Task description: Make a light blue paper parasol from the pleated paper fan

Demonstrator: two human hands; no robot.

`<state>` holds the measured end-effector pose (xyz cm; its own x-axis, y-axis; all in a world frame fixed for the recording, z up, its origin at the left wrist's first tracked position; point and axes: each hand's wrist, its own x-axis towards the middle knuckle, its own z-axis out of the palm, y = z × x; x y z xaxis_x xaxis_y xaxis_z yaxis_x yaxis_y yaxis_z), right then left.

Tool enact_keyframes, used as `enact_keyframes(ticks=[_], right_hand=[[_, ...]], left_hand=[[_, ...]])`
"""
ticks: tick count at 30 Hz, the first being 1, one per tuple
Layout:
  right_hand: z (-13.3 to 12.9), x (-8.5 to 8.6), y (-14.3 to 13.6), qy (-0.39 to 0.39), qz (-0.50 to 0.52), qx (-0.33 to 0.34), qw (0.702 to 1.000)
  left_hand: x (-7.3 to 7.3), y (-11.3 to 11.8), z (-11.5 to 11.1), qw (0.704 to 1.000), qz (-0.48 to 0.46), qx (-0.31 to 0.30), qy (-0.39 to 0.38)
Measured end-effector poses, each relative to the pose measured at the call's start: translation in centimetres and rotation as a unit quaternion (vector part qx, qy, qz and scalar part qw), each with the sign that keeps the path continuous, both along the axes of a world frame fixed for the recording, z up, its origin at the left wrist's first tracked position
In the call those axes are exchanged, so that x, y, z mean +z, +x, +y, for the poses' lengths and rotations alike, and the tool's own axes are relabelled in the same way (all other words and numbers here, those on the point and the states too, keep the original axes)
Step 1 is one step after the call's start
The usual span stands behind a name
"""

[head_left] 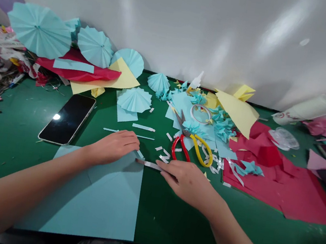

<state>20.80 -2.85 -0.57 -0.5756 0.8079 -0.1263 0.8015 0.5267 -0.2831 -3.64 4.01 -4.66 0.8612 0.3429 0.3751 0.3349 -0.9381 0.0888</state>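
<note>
A large light blue sheet (101,199) lies on the green table at the front edge. My left hand (117,145) presses on its top edge, fingers together, over a narrow blue strip (140,154). My right hand (185,179) is closed on a thin flat metal tool (153,165), whose dark tip rests by the sheet's upper right corner. Just beyond my hands lie thin blue strips (143,127) and scissors (186,134) with one red and one yellow handle. Small white paper bits (169,136) are scattered beside the scissors.
A phone (69,119) lies at the left. Pleated blue paper fans (39,32) stand along the white wall. A tape roll (200,114), glue bottle (196,80) and blue scraps sit at the back; red paper (302,197) covers the right side.
</note>
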Motion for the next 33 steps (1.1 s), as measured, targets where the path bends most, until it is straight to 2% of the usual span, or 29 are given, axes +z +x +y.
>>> enact_keyframes(ticks=[6,15,24,29,33], right_hand=[[-0.1,0.0,0.2,0.050,-0.031,0.026,0.998],[-0.5,-0.1,-0.5,0.035,-0.083,0.092,0.992],[-0.6,-0.6,-0.7,0.019,-0.055,0.115,0.992],[-0.3,-0.4,-0.7,0.003,-0.071,0.111,0.991],[-0.1,-0.5,-0.7,0.001,-0.070,0.128,0.989]], left_hand=[[0.5,-0.2,-0.1,0.999,0.014,-0.025,0.023],[1.1,-0.2,-0.6,0.992,0.034,-0.054,0.109],[1.1,-0.2,-1.0,0.987,0.049,-0.052,0.145],[0.9,0.0,-2.0,0.989,0.044,0.007,0.143],[0.6,0.4,-3.7,0.990,0.046,0.074,0.109]])
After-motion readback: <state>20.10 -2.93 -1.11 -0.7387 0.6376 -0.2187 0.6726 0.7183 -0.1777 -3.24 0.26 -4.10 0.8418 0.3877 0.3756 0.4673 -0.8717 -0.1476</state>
